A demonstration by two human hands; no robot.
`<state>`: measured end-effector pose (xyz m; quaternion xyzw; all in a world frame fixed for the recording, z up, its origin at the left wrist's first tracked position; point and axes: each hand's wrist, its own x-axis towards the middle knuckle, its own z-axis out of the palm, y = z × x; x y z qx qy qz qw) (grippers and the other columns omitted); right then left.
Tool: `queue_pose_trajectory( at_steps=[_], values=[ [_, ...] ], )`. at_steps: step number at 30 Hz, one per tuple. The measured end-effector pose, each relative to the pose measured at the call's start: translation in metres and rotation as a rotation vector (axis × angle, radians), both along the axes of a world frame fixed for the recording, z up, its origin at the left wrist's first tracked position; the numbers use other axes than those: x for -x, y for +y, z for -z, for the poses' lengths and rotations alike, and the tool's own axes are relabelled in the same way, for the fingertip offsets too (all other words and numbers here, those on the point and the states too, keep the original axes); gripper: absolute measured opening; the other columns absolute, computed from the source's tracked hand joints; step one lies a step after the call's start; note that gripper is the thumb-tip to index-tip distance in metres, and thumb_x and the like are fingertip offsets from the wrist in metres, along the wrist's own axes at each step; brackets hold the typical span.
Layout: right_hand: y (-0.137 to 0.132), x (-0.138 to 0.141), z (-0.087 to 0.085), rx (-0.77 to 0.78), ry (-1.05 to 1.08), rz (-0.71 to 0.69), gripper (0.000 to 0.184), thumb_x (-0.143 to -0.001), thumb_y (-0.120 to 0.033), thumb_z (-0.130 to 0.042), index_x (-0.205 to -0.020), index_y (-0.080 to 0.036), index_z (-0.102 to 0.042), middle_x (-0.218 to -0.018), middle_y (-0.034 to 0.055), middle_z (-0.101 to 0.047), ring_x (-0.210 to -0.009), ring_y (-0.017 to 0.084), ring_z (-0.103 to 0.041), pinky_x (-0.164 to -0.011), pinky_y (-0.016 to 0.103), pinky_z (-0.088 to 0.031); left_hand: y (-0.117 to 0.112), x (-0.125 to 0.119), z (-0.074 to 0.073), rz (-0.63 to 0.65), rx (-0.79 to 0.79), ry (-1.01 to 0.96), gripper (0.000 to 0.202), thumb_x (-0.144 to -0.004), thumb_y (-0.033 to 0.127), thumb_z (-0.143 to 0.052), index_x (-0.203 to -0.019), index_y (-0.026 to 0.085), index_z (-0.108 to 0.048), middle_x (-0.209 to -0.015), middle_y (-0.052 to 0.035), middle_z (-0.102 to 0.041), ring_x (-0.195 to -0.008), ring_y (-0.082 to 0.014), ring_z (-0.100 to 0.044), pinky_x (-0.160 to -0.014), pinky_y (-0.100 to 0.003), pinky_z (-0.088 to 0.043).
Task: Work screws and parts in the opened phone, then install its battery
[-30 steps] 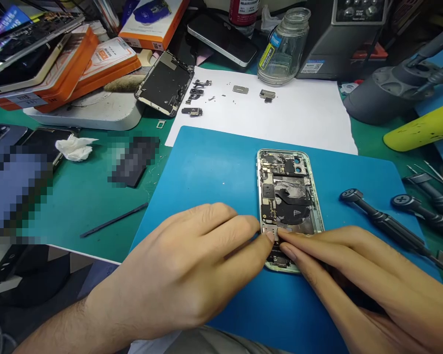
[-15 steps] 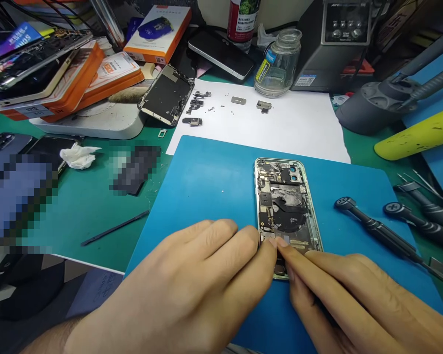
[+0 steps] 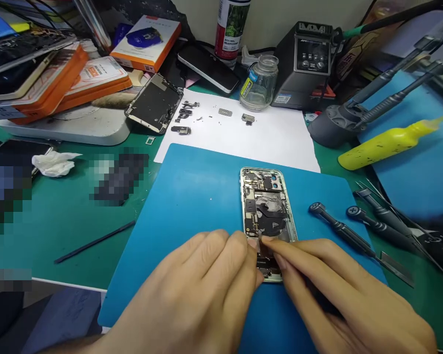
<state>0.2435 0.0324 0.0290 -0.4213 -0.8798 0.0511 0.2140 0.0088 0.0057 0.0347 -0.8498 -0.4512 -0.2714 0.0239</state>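
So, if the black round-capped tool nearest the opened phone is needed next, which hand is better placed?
Probably the right hand: the black round-capped tool lies on its side of the pale-framed phone, just beyond it. The left hand is farther, at the phone's other side.

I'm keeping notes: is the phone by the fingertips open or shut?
Open: the phone lies on the blue mat, its circuit board exposed.

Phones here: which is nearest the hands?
The opened phone on the blue mat, its near end between the left hand and right hand; others, like the dark phone behind, lie off the mat.
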Motion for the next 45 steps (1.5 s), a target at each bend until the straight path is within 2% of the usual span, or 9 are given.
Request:
queue_pose_trajectory(
  at_steps=[6,10,12,15,22,31,38,40,45],
  values=[
    [0.013,0.004,-0.010,-0.060,0.057,0.074,0.018,-0.116,-0.026,-0.059,-0.129,-0.029,-0.072,-0.118,-0.0038,-0.079,-0.100,0.009,-0.079,-0.088,0.015,-0.062,-0.003,-0.002,0.008,-0.025,-0.025,0.002,0.036,-0.116,0.009,-0.045,-0.118,0.013,-0.081,-0.110,-0.0063,-0.086,-0.091,-0.0237,-0.075,-0.084,-0.035,-0.062],
    [0.033,0.012,-0.025,0.136,0.118,0.035,0.014,-0.113,-0.041,-0.066,-0.115,-0.030,-0.073,-0.084,-0.0080,-0.076,-0.056,0.006,-0.067,-0.047,0.009,-0.049,-0.004,-0.003,0.010,-0.018,-0.011,-0.017,0.029,-0.112,0.009,-0.052,-0.118,0.012,-0.080,-0.111,-0.0079,-0.085,-0.088,-0.0237,-0.073,-0.078,-0.035,-0.061],
    [0.042,0.017,-0.029,0.237,0.161,0.006,0.009,-0.110,-0.038,-0.069,-0.109,-0.029,-0.072,-0.073,-0.0102,-0.070,-0.047,0.005,-0.060,-0.041,0.008,-0.043,-0.003,-0.003,0.011,-0.022,-0.021,-0.035,0.025,-0.111,0.011,-0.055,-0.115,0.013,-0.080,-0.110,-0.0078,-0.084,-0.086,-0.0236,-0.071,-0.075,-0.035,-0.059],
    [0.052,0.023,-0.032,0.409,0.215,0.007,0.012,-0.107,-0.034,-0.069,-0.098,-0.028,-0.073,-0.066,-0.0096,-0.067,-0.046,0.006,-0.059,-0.040,0.011,-0.042,-0.003,-0.004,0.012,-0.014,-0.007,-0.042,0.023,-0.110,0.011,-0.057,-0.112,0.014,-0.080,-0.109,-0.0069,-0.084,-0.086,-0.0234,-0.070,-0.075,-0.035,-0.059],
    [0.062,0.031,-0.045,0.816,0.110,0.233,0.030,-0.101,-0.054,-0.067,-0.091,-0.026,-0.074,-0.072,-0.0014,-0.073,-0.051,0.014,-0.064,-0.044,0.023,-0.047,-0.002,-0.002,0.013,-0.010,-0.019,-0.045,0.024,-0.108,0.009,-0.057,-0.107,0.017,-0.080,-0.104,-0.0053,-0.083,-0.085,-0.0244,-0.068,-0.074,-0.037,-0.058],
    [0.075,0.034,-0.057,0.797,-0.091,0.152,0.026,-0.097,-0.050,-0.066,-0.087,-0.029,-0.076,-0.070,-0.0025,-0.072,-0.054,0.016,-0.067,-0.044,0.026,-0.041,-0.004,-0.003,0.018,-0.010,-0.038,-0.062,0.017,-0.104,0.014,-0.069,-0.118,0.012,-0.080,-0.110,-0.0085,-0.083,-0.087,-0.0267,-0.070,-0.069,-0.040,-0.055],
    [0.085,0.041,-0.061,0.565,-0.269,-0.008,0.028,-0.100,-0.044,-0.056,-0.085,-0.029,-0.074,-0.078,0.0001,-0.073,-0.057,0.015,-0.061,-0.046,0.027,-0.031,-0.003,-0.002,0.018,-0.012,-0.078,-0.058,0.017,-0.107,0.014,-0.067,-0.116,0.011,-0.081,-0.110,-0.0099,-0.084,-0.088,-0.0285,-0.073,-0.065,-0.040,-0.054],
    [0.087,0.042,-0.061,0.609,-0.268,-0.004,0.030,-0.100,-0.046,-0.057,-0.085,-0.027,-0.074,-0.077,0.0005,-0.073,-0.056,0.014,-0.060,-0.046,0.027,-0.033,-0.003,-0.002,0.019,-0.012,-0.081,-0.066,0.017,-0.107,0.014,-0.069,-0.118,0.010,-0.081,-0.114,-0.0107,-0.085,-0.091,-0.0292,-0.075,-0.066,-0.041,-0.055],
    [0.094,0.044,-0.067,0.949,-0.174,0.112,0.025,-0.096,-0.048,-0.067,-0.089,-0.025,-0.076,-0.078,0.0005,-0.075,-0.067,0.017,-0.073,-0.056,0.024,-0.052,-0.002,-0.001,0.020,0.004,-0.081,-0.065,0.018,-0.108,0.013,-0.070,-0.121,0.007,-0.081,-0.117,-0.0132,-0.084,-0.093,-0.0307,-0.076,-0.065,-0.041,-0.055]
  ],
)
